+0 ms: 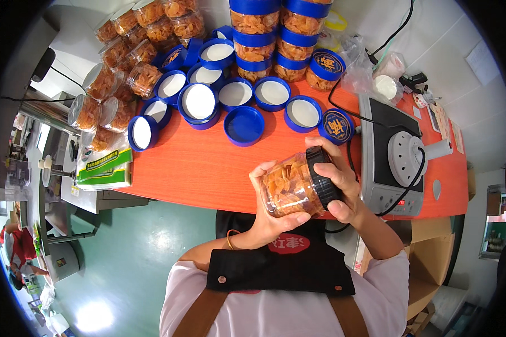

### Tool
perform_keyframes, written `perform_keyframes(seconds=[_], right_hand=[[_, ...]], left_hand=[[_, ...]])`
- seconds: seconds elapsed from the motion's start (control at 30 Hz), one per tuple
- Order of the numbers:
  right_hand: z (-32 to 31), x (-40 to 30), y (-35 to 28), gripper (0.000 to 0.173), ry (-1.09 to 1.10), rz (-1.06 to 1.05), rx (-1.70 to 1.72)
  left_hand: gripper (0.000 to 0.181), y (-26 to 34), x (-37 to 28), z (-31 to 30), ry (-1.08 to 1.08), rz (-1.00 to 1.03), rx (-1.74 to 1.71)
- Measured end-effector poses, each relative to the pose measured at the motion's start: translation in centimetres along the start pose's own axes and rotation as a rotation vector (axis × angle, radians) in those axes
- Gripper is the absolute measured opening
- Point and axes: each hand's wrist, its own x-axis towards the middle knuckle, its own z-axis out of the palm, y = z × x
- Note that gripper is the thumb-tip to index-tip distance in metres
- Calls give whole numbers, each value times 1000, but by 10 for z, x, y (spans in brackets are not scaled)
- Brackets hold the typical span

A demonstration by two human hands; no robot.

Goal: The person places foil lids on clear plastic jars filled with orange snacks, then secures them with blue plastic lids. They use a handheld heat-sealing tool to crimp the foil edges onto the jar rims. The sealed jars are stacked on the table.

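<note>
Tilted above the table's front edge is a clear plastic jar (287, 185) filled with orange dried fruit pieces. My left hand (263, 210) grips its body from below and the side. Around the black ridged screw lid (321, 179), the fingers and thumb of my right hand (343, 181) are closed; the lid sits on the jar's mouth. Behind the jar, several blue round lids lie on the table, among them an upturned blue lid (243, 125) and a blue lid with gold print (336, 126). Others, such as a white-lined lid (198, 102), show white inner faces.
Jars with blue lids (255, 46) stand stacked at the back. Clear jars of dried fruit (114, 113) pile up at left beside green-and-white packets (105, 168). At right, an induction cooker (388, 113) carries a white perforated device (407, 158) with a black cord. An open cardboard box (430, 257) is below.
</note>
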Motion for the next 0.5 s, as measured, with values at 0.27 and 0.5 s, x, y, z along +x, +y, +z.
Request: perform_keyframes(seconds=[0.27, 0.5], right_hand=[[-2, 4, -5, 55, -14, -22, 8], [1, -1, -6, 54, -16, -36, 48]], left_hand=[[99, -1, 1, 4, -20, 57, 29], [103, -21, -7, -2, -8, 254, 134]])
